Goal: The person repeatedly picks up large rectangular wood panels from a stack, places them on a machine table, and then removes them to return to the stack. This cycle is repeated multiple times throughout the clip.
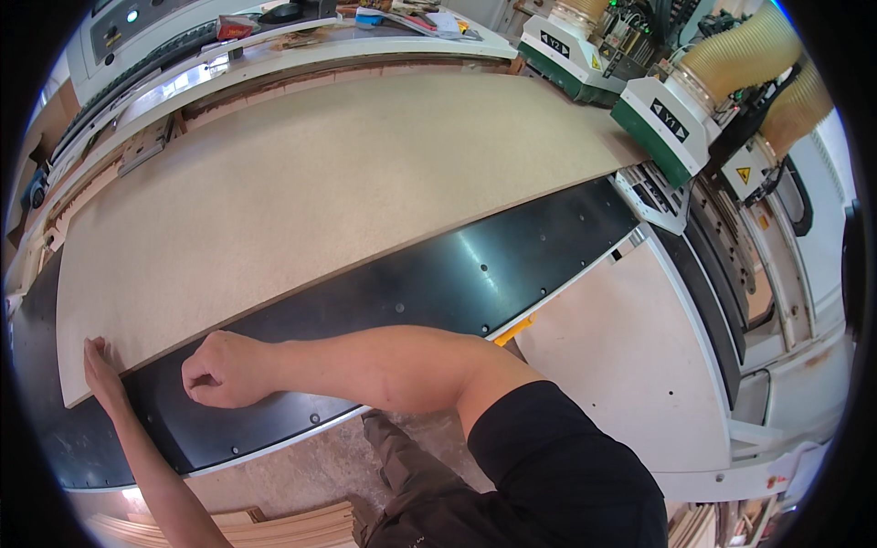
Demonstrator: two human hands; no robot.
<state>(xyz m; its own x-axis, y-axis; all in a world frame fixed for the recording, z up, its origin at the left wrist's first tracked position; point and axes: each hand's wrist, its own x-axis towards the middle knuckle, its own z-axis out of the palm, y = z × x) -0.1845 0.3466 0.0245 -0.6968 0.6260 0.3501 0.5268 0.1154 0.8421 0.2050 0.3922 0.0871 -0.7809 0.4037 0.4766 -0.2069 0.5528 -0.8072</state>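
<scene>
Grey workshop floor (292, 461) is seen below the hands, past the rim of a glossy black machine bed dotted with round fasteners (438, 279). On that bed, ahead of both hands, a long, flat, beige rectangular board (320, 192) is laid. Its long axis is carried from the short end just beside the left hand away to the far right, where the other end is pointed at two white machine heads with green skirts (662, 132).

By the bare left hand (102, 370), the near long edge is touched close to the corner, with the fingers held together; whether the thumb is hooked under the edge cannot be told from this angle. The bare right hand (228, 370) is curled into a loose fist just right of the left one, beside the board's edge, and no object is seen in it.

The step in hand is judged to be the steadying or aligning of the board; for the next move, an even push along the edge would seem to be called for, with the board kept flat.

Farther out, a broad off-white panel (630, 365) is set to the right of the right hand, and pale wooden strips (306, 528) are stacked below both hands.
</scene>
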